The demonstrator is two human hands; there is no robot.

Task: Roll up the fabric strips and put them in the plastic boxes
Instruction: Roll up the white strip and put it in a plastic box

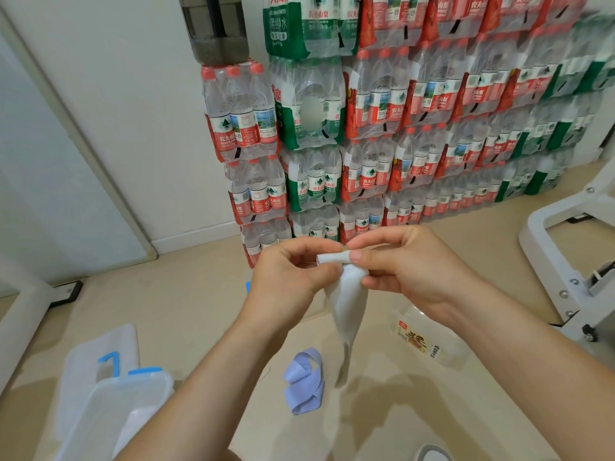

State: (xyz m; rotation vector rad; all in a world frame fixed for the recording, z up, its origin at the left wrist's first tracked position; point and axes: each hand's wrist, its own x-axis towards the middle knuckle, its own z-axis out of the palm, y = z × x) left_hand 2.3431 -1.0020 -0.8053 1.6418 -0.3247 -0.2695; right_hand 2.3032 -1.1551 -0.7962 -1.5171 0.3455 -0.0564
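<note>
left hand (286, 277): fingers (299, 248) curled, pinching | right hand (409, 271): fingers curled, pinching

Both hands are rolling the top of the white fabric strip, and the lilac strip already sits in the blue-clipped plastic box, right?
Not quite. In the head view the loosely curled lilac fabric strip lies on the floor, outside the clear blue-clipped plastic box. The left hand and right hand do pinch the rolled top of the white fabric strip.

Bright, even indoor light. Soft shadows fall on the floor (199, 311). Edges bend with wide-angle distortion and are slightly soft.
</note>
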